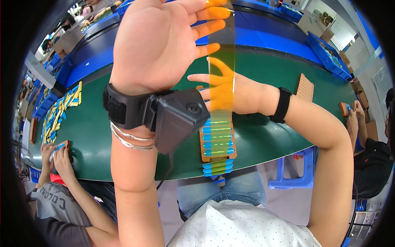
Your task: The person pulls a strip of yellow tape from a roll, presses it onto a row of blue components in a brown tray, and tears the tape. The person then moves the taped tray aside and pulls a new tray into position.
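"Closest to the camera?"

"Raised left hand [152,45], palm open toward us, with a black box [177,119] strapped at its wrist. It's up above the tray [204,158], left of the far end."

"And the thing being worked with?"

"Clear yellow strip [223,53]. Its lower part lies over the tray, crossing the row of blue sticks [208,145]; the upper part goes up past the tray's far end. Its long axis follows the tray's, straight out from the person's body, while the sticks lie crosswise under it."

"Which hand is nearer the tray?"

"Right hand [246,94], clearly. It comes in from the tray's right side and spreads its fingers over the far end, behind the strip. Whether they press down, I can't tell."

"Does the left one grip the strip?"

"Can't tell. Its fingertips show orange through it, but a pinch isn't visible. The two hands are apart."

"Farther out?"

"Ridged brown board [305,87] right of the tray, a pile of blue and yellow pieces [61,111] well to its left, all on the green table [271,136]."
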`<control>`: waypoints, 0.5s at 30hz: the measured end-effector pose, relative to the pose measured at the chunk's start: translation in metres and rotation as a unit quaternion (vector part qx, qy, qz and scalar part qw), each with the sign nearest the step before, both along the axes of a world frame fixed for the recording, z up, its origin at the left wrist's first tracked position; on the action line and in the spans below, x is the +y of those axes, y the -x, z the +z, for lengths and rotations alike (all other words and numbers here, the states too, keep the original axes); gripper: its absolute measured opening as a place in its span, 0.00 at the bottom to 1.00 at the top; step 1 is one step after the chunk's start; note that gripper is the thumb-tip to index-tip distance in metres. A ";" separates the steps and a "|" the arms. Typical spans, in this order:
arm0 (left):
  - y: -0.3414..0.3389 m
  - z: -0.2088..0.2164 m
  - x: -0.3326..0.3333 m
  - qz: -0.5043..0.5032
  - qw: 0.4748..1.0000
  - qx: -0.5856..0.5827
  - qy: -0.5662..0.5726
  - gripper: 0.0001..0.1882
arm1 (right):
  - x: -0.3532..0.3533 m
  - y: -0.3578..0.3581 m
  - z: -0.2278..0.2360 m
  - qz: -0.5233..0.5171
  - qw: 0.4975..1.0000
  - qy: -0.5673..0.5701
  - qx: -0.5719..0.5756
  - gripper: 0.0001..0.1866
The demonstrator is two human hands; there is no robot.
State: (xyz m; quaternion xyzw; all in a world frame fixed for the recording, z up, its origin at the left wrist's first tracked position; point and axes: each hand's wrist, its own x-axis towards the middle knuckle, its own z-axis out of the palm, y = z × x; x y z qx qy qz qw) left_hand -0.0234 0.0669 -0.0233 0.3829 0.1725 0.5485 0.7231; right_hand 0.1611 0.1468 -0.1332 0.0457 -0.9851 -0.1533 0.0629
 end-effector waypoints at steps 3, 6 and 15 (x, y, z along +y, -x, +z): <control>-0.001 -0.011 0.015 0.028 0.998 0.025 0.056 0.30 | -0.006 -0.003 0.002 -0.011 1.000 0.010 -0.016 0.27; -0.003 -0.015 0.024 0.042 0.995 0.060 0.071 0.30 | -0.005 -0.004 -0.004 -0.014 0.999 0.039 0.012 0.28; -0.007 -0.018 0.041 0.041 0.990 0.093 0.099 0.27 | -0.085 -0.061 0.011 -0.302 0.910 0.182 0.217 0.25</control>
